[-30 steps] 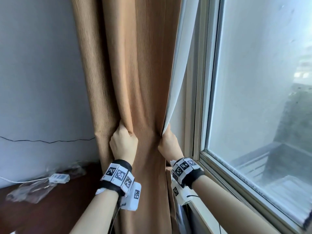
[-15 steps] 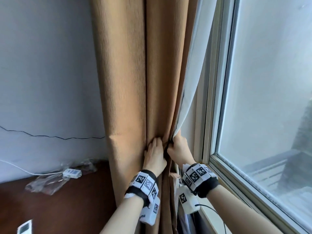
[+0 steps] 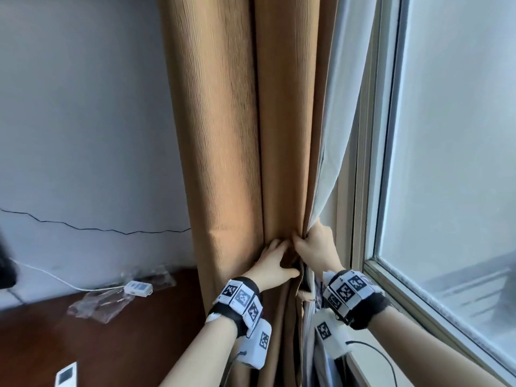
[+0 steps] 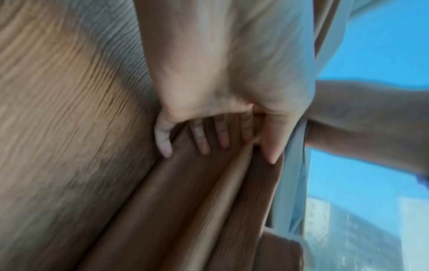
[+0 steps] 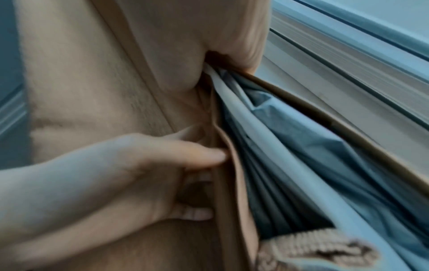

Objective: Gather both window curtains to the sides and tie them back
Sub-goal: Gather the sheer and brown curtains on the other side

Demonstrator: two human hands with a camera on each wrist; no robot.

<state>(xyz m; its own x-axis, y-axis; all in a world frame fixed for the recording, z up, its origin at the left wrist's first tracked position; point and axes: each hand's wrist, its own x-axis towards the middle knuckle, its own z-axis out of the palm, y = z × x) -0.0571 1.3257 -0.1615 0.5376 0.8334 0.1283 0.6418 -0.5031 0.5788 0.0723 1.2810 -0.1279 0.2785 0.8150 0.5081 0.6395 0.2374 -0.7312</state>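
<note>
Brought together since a second ago: left grip (image 3: 275,263) and right grip (image 3: 315,247), then apart on separate folds, now side by side at the inner edge of the tan curtain (image 3: 223,135). Left grip (image 4: 220,91) no longer clutching a fold; laid flat instead, fingers (image 4: 204,144) straight and spread, pressing the pleats. Right grip (image 5: 174,51) curled round the curtain's gathered edge, pinching tan cloth and pale lining (image 5: 290,146) together, thumb uppermost in the head view. Seen from the right wrist, left grip (image 5: 116,165) with thumb pushed against the same edge just below.

Above both, curtain (image 4: 58,110) hanging in tall bunched folds, drawn to the left side of the window (image 3: 460,135), lining (image 3: 337,121) slanting up from the right grip. Just right of the right grip, the pale window frame (image 3: 363,163) and sill; beyond it, frosted-looking glass. Below the right grip, more crumpled lining and a beige knitted piece (image 5: 313,253), too blurred to name. On both wrists, black bands with square-patterned markers.

Well left of the left grip, a grey wall (image 3: 83,107) crossed by a thin dark line (image 3: 83,229). Lower left, a dark wooden tabletop (image 3: 125,344) with a white corded box (image 3: 138,287), crinkled clear plastic (image 3: 106,303) and a small white device (image 3: 65,377) at the bottom edge.
</note>
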